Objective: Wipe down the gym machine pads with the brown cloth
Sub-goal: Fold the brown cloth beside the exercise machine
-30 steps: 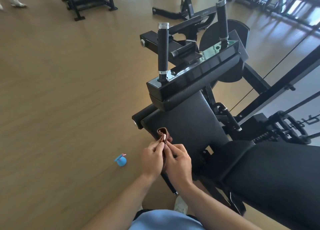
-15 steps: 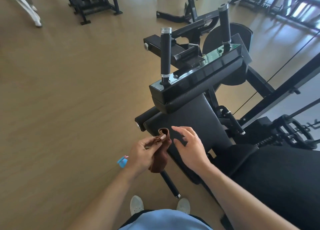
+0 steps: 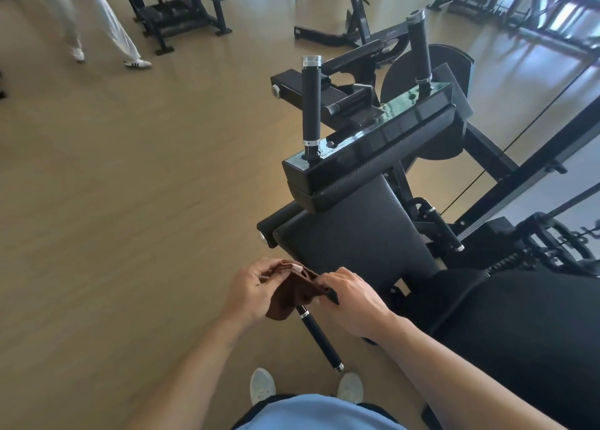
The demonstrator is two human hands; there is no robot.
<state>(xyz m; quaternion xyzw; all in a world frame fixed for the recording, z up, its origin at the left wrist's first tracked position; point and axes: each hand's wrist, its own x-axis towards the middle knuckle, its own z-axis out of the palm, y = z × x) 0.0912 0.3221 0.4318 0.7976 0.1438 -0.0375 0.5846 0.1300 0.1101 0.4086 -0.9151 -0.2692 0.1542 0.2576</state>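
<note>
The brown cloth (image 3: 293, 291) is bunched between my two hands, just off the near left corner of the machine's sloped black pad (image 3: 354, 235). My left hand (image 3: 253, 288) pinches the cloth's upper edge. My right hand (image 3: 352, 300) grips the cloth's right edge, its fingers closed on the fabric. A thicker black pad (image 3: 373, 173) sits above the sloped one, under a glossy bar with two upright handles (image 3: 310, 105). A large black seat pad (image 3: 519, 332) fills the lower right.
A black handle rod (image 3: 319, 337) sticks out toward my shoes below the cloth. Cables and frame bars (image 3: 535, 157) run at the right. Other machines (image 3: 175, 14) stand at the back. A person's legs (image 3: 97, 24) are at the top left on the wooden floor.
My right hand, open half a second ago, has come back onto the cloth and gripped it. The view has tilted up, and a person's legs have come further into view at the top left.
</note>
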